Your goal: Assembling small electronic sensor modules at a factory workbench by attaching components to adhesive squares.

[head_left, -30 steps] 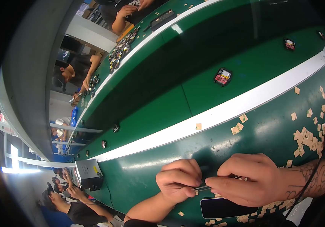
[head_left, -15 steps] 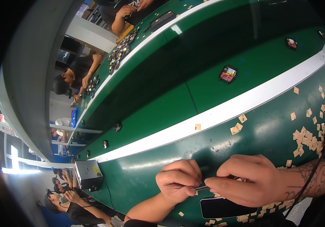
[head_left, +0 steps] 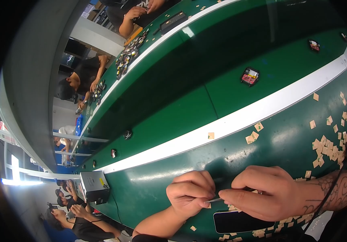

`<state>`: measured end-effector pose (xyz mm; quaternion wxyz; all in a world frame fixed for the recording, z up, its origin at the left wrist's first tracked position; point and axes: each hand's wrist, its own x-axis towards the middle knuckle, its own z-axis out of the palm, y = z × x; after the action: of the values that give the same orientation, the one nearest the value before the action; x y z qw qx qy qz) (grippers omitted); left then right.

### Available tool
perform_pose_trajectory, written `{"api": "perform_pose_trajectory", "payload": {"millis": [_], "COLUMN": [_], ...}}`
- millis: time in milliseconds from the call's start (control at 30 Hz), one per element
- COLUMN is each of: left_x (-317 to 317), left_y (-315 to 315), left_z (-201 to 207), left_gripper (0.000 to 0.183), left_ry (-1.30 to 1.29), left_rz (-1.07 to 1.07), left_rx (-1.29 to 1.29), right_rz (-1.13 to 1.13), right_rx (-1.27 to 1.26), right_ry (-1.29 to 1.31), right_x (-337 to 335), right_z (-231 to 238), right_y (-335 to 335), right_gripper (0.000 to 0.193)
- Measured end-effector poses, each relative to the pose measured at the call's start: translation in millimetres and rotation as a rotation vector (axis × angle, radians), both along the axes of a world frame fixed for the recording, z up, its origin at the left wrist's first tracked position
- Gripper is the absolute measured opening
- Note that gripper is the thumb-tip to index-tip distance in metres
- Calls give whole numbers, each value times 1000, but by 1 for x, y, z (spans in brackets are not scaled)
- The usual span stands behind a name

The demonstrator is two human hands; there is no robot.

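My left hand [head_left: 190, 191] is closed, thumb and forefinger pinching a thin pale piece [head_left: 213, 199] too small and too covered to name. Right beside it, my right hand [head_left: 264, 191] is closed in a pinch too, its fingertips at the piece's other end; whatever it grips is mostly hidden. Under the hands a dark-screened phone [head_left: 238, 222] lies flat on the green worktop [head_left: 161, 161]. Small tan paper squares with green marks lie around the phone, partly covered by my right hand.
Loose tan squares [head_left: 324, 149] are scattered at the right. Beyond a white rail [head_left: 246, 121], a green conveyor belt [head_left: 177, 113] carries red-and-black circuit-board units [head_left: 249, 76]. A grey metal box [head_left: 94, 186] stands at the left. Other people work across the belt and at far left.
The units on the belt have shifted slightly to the right. My hands stay almost in place, still pinched together. A co-worker's hands at lower left have moved a little.
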<state>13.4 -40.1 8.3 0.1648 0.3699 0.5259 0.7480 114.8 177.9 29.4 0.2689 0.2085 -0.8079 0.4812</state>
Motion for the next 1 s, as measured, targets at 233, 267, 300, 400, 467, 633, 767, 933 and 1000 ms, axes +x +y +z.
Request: {"api": "perform_pose_trajectory", "payload": {"millis": [233,267,300,400,467,633,767,933,1000], "left_x": [2,2,1,-1,0,0,0,2,2], "left_y": [1,1,1,3,1,1,1,1,1], "left_z": [2,2,3,3,3,1,0,1,1], "left_gripper": [24,24,24,24,25,24,23,26,27], "left_ry": [-10,-6,-5,83,52,29,14,-10,-24], "left_rz": [-4,-4,-2,-74,-23,-8,-3,2,7], "left_rx": [-7,-20,-21,-33,-38,-18,-1,-4,-3], "right_rz": [12,0,-13,-47,-43,-66,-34,-34,-28], "right_rx": [13,1,-10,-51,-38,-60,-22,22,32], "right_ry": [2,8,15,55,43,42,39,64,54], "right_x": [1,1,1,-2,-1,-3,-4,-5,-4], "right_z": [5,2,-1,-2,0,-2,-2,-5,-4], "right_y": [3,1,-1,-1,-1,-2,2,3,4], "right_gripper": [31,26,21,21,21,20,21,22,22]}}
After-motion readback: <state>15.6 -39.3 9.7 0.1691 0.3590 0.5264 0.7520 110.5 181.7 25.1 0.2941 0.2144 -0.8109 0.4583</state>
